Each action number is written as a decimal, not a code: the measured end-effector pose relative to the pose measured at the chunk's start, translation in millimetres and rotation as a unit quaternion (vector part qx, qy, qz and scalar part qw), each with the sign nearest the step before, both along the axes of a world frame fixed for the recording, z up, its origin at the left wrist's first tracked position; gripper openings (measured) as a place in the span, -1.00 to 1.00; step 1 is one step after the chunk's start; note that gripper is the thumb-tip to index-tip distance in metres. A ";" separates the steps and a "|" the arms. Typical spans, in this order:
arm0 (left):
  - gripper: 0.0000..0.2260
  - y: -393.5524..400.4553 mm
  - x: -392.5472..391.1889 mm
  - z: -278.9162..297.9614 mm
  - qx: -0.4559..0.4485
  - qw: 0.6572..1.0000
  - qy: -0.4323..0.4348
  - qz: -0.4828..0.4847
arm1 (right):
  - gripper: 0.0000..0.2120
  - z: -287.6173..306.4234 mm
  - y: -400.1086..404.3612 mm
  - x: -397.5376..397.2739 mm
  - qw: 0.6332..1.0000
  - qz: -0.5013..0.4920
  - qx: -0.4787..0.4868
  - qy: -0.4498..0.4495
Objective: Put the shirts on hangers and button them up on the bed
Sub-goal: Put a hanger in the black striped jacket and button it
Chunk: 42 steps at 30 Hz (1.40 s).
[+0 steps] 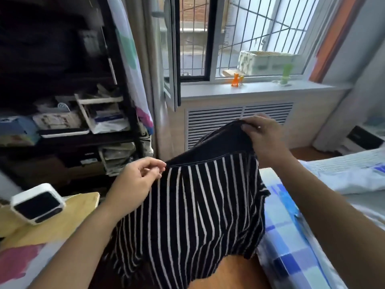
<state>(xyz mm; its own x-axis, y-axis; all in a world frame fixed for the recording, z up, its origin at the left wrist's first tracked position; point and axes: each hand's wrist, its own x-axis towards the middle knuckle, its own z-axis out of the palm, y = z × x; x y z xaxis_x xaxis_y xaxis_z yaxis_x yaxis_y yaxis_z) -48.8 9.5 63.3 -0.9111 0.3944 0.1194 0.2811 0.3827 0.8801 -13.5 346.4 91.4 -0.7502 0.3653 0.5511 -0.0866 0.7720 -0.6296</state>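
Observation:
A dark navy shirt [200,209] with thin white vertical stripes and a plain dark top band hangs in the air in front of me, over the floor at the bed's edge. My left hand [137,180] pinches its upper left edge between thumb and fingertips. Higher and further right, my right hand [264,140] grips the raised top corner of the dark band. The bed [291,247], with a blue and white checked cover, lies to the right. No hanger is in view.
A dark shelf unit [68,113] crammed with papers and boxes stands at the left. A white cube device [37,203] sits on a yellow wooden surface [62,222]. Behind the shirt are a radiator cover [218,117] and a windowsill [260,88] with small figures. A white pillow [354,178] lies on the bed.

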 end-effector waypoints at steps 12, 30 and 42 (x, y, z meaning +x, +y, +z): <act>-0.41 22.5 -32.1 -80.0 -0.298 0.899 0.266 -0.182 | -0.80 -154.8 -26.1 141.3 0.965 -0.016 0.054 -0.257; -0.42 20.3 -27.1 -67.8 -0.160 0.949 0.179 -0.203 | -0.91 -33.3 -66.5 21.0 0.991 0.084 0.052 -0.088; -0.53 53.0 -51.1 -4.6 -0.184 0.879 0.169 -0.407 | -0.86 -27.7 -101.5 138.2 0.987 0.136 -0.038 -0.073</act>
<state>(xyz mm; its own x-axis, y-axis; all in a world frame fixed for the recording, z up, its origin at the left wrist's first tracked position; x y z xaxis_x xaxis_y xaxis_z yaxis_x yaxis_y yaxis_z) -99.8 62.5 58.6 -0.2467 0.9674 0.0568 0.8156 0.1756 0.5514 124.7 244.8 63.6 -0.8958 0.1760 0.4081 -0.1878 0.6822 -0.7066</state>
